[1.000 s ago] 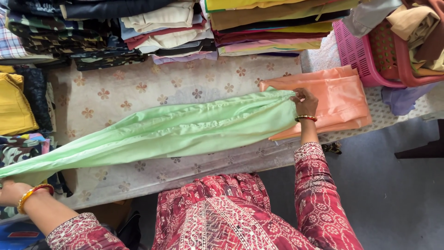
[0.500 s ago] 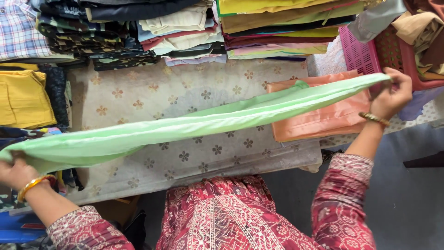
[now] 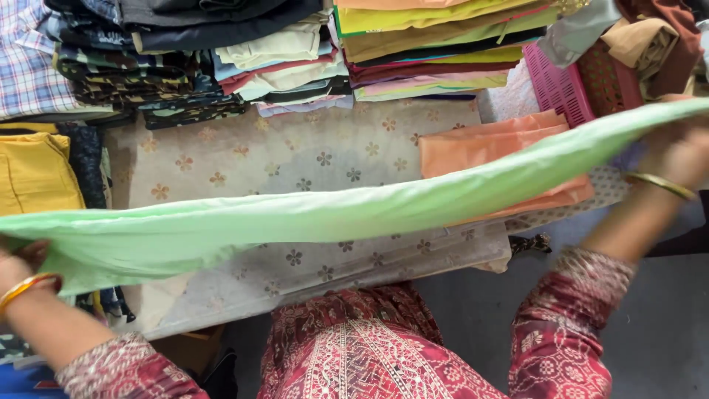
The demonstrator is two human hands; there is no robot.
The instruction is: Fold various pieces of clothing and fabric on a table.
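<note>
The person wore a dark red garment printed with fine pale paisley and floral patterns, with a denser cream embroidered panel down the front. Both sleeves were long, ending in patterned cuffs. The left hand had 1 orange and gold bangle; the right hand had 1 thin gold bangle.

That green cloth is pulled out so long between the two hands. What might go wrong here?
The green cloth sags in the middle, so it could drag across the folded orange cloth and rumple it. The right hand grips near the pink basket, where the cloth might snag. The left hand holds only the end, so it could slip.
</note>
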